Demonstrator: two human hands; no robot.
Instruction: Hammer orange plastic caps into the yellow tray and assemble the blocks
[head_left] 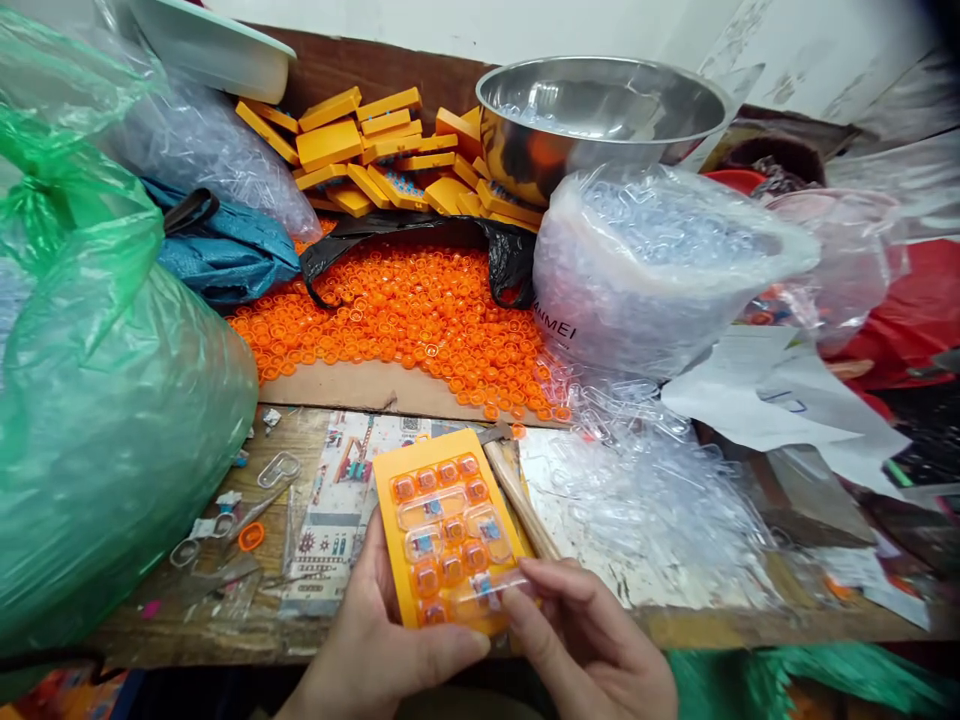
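Observation:
My left hand (375,630) grips a yellow plastic panel (427,453) by its left side and lower edge, thumb across the bottom corner. The panel is tilted toward me. Small orange caps (426,578) and clear oblong covers (431,510) sit in its face, with blue and red marks showing beneath the covers. At the panel's lower right, my right hand (592,640) pinches a clear oblong cover (487,588) between thumb and fingers. It lies against the panel; whether it is fully seated I cannot tell. Just behind the panel lies a wooden-handled hammer (517,495).
A heap of orange caps (390,310) lies behind on cardboard, below stacked yellow panels (330,145). Loose clear covers (645,480) spread at right beside a full plastic bag (637,270) and a steel bowl (600,110). A big green bag (112,420) stands left.

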